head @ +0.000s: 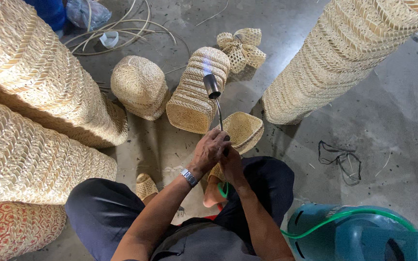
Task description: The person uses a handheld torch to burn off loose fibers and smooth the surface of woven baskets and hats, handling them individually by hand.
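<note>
Both my hands meet on the handle of a gas torch [214,94]. My left hand [209,151], with a metal watch on its wrist, wraps over the top. My right hand [231,164] grips from below. The torch's thin metal tube rises to a dark nozzle, and a pale blue flame plays over a small stack of woven baskets [194,94] lying on its side on the concrete floor. A single woven basket [244,130] sits just right of my hands. A green hose [315,223] runs from the torch toward a teal gas cylinder [364,237].
Tall stacks of woven baskets stand at left [39,87] and upper right [335,53]. A round woven piece [140,86] and a woven bow [242,48] lie on the floor beyond. Loose cane strips [122,29] coil at the back; a black wire tangle [340,159] lies right.
</note>
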